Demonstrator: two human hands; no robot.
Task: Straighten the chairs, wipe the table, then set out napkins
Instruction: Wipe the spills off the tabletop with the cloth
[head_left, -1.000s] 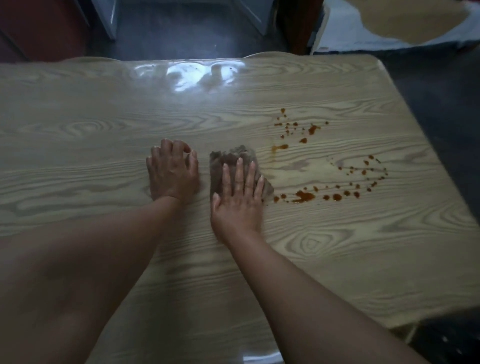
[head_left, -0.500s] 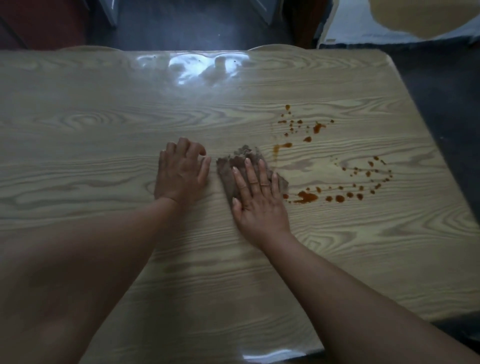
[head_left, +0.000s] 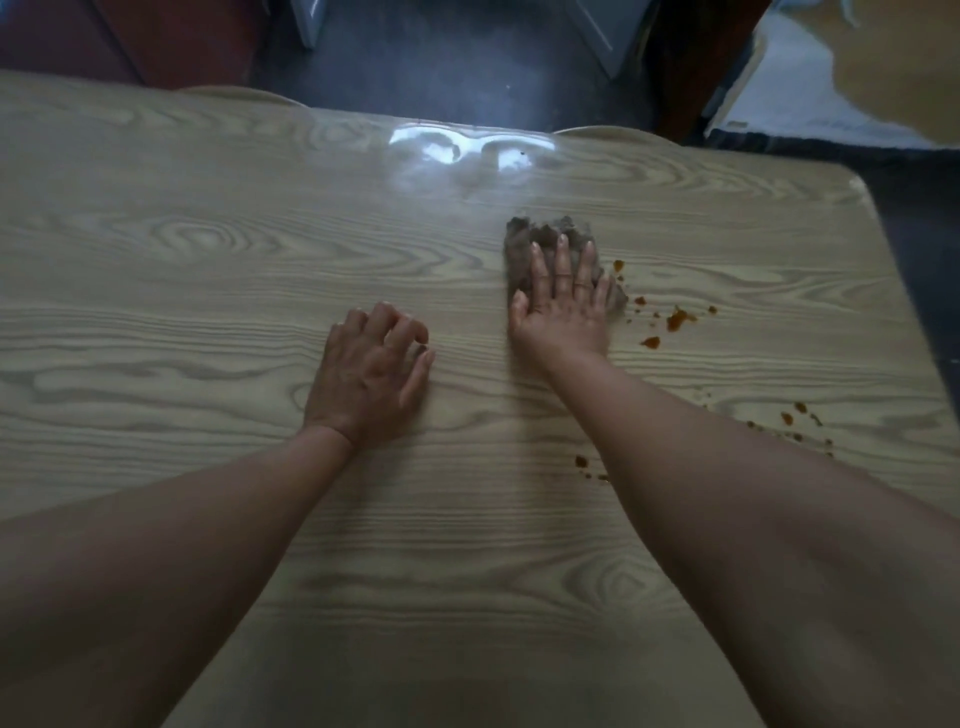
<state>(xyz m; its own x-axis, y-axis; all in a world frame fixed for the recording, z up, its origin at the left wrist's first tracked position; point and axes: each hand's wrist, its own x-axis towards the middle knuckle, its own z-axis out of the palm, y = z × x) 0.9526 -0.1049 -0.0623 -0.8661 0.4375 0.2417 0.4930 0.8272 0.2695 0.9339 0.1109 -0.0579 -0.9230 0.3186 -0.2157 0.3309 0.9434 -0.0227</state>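
Note:
A light wood-grain table (head_left: 208, 270) fills the view. My right hand (head_left: 563, 306) lies flat, fingers spread, pressing a crumpled grey-brown cloth (head_left: 524, 236) onto the tabletop right of centre. Orange-brown sauce spots (head_left: 675, 319) dot the surface just right of the cloth, and more spots (head_left: 800, 415) lie beside my right forearm. My left hand (head_left: 371, 371) rests on the bare table left of the cloth, fingers loosely curled, holding nothing. No chairs or napkins show.
Dark floor (head_left: 441, 62) lies beyond the table's far edge, with furniture legs at the top. A pale mat (head_left: 831, 104) sits at the upper right. The table's right edge (head_left: 893, 291) borders dark floor. A bright glare patch (head_left: 457, 150) marks the far tabletop.
My right hand has pushed the cloth forward and to the right over the upper group of spots, which no longer shows. My left hand stayed planted. The camera view shifted.

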